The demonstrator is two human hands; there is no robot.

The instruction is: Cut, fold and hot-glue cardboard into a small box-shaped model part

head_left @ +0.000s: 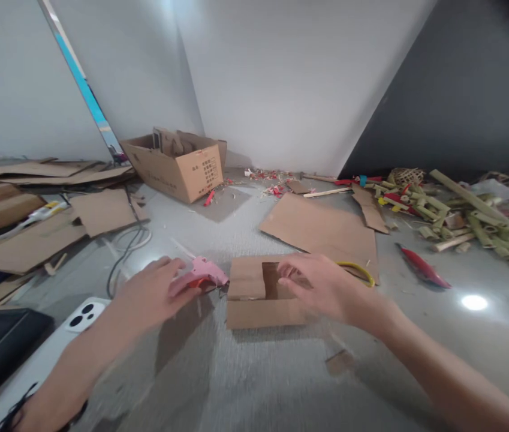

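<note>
A small cardboard box (pixel 265 313) with a rectangular opening in its top lies at the centre. My left hand (pixel 159 287) is wrapped round a pink glue gun (pixel 207 271), whose nozzle points right at the box's left side. Over the right part of the box is my right hand (pixel 315 282), its fingers curled at the edge of the opening. Whether those fingers pinch the cardboard is hard to make out. Part of a yellow ring-shaped item (pixel 362 270) shows behind my right hand.
Behind lie a flat cardboard sheet (pixel 321 222) and a large carton (pixel 177 171). Bamboo pieces (pixel 483 234) and a red cutter (pixel 422 267) are at right. A white phone (pixel 86 315), a black case (pixel 6 342), cables and cardboard scraps (pixel 101 210) occupy the left.
</note>
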